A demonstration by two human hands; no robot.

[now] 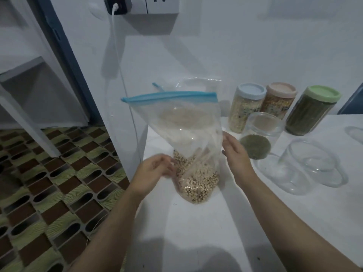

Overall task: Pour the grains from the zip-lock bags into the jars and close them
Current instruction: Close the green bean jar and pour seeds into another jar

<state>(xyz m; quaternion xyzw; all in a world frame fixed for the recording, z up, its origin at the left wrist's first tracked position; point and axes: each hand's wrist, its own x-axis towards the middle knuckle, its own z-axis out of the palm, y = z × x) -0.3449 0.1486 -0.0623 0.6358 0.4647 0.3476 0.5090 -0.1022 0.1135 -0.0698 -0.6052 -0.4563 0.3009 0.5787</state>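
Three lidded jars (pixel 279 103) stand full at the back; our zip-lock bag (pixel 188 138) of grains stands upright on the surface (pixel 196 232), left hand (pixel 155 169) pinching it, right hand (pixel 235 152) relaxed against it, empty jars (pixel 306 165) waiting

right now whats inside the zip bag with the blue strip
The zip bag holds pale beige grains heaped in its bottom part; the upper part looks empty. The left hand covers a little of the heap's edge, so nothing shows there.
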